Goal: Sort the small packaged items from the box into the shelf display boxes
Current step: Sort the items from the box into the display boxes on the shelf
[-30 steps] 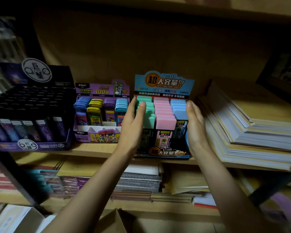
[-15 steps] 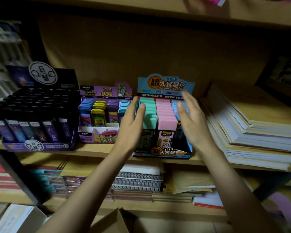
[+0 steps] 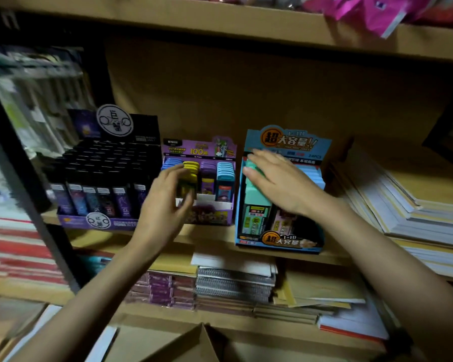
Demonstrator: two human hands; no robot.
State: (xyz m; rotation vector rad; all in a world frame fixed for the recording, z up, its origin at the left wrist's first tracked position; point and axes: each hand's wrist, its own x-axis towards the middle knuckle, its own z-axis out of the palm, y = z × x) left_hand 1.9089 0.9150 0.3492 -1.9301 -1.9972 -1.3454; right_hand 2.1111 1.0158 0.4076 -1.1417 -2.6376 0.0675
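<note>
Blue "超大容量!!" display box [image 3: 280, 241], marked 24PCS and 0.7, stands at 3 o'clock of the purple box [image 3: 212, 215] marked "100"; the right hand [image 3: 280, 184] lies flat-fingered on its packs [image 3: 254, 195] and should press evenly, while the left hand [image 3: 165, 207], curled by yellow packs [image 3: 191, 167], is too blurred to tell its grip.

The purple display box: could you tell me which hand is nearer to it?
Left. The left hand is in front of the purple display box, by its yellow packs; the right hand lies over the blue display box beside it.
</note>
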